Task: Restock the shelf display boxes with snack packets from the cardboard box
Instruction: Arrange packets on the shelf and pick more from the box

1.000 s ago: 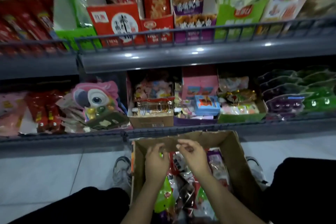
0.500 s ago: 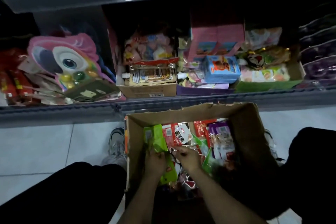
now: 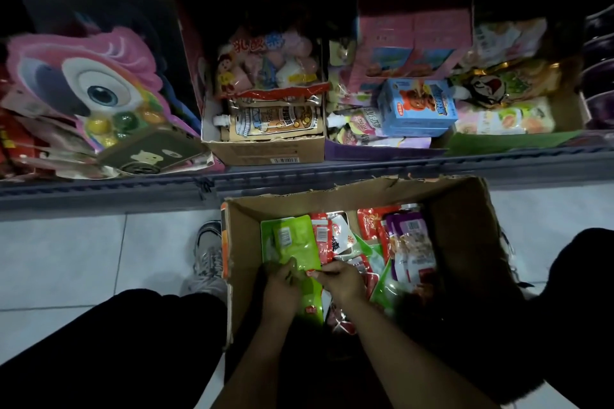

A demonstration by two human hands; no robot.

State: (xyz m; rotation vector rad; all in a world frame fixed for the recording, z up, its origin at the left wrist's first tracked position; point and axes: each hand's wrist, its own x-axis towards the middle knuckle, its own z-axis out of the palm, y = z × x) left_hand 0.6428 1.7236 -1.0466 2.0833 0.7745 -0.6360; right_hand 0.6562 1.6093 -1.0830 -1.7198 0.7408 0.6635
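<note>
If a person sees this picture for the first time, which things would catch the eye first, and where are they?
Probably the big pink parrot-shaped toy pack on the shelf at the left, the brightest shape there. Next, the open cardboard box on the floor below, full of snack packets, where the left hand and right hand together hold green packets. A light blue box stands out on the shelf behind.

Both hands, left hand [image 3: 281, 289] and right hand [image 3: 342, 280], on green packets [image 3: 292, 242] inside the cardboard box [image 3: 461, 229] below the shelf [image 3: 99, 192]
</note>
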